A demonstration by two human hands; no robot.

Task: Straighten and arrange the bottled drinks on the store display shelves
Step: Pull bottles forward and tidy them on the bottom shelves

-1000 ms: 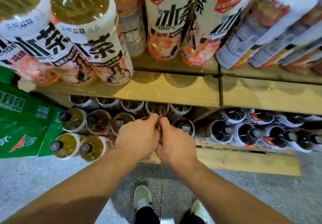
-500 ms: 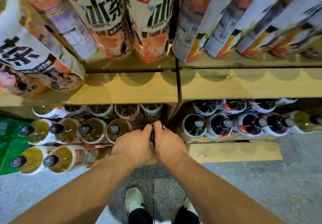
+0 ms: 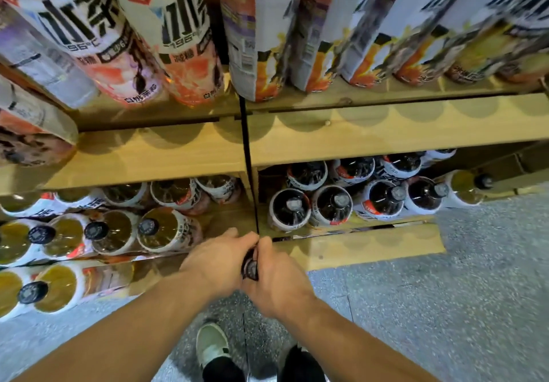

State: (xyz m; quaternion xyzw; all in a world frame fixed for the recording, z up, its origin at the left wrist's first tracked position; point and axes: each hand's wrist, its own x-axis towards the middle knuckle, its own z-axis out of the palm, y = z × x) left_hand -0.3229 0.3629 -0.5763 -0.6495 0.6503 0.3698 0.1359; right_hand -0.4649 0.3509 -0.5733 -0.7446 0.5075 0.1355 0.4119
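Dark bottle point(image 3: 250, 267) | left hand point(image 3: 214, 265), right hand point(image 3: 280, 282) gripping | upper bottles point(image 3: 89, 39) read "-196°C"

- Shelves point(image 3: 386, 132): bare pale wood, matt, with grain and small knots seen.
- Bottles point(image 3: 170, 234): clear plastic, glossy, light reflected on the shoulders.
- Labels point(image 3: 89, 25): printed film wrapped round the bottles, smooth, with a slight sheen.
- Caps point(image 3: 147, 226): dark plastic, dull.
- Floor point(image 3: 475, 292): grey speckled stone-like surface, matt and grainy.
- Shoe point(image 3: 211, 343): pale upper, matt; its material cannot be told.
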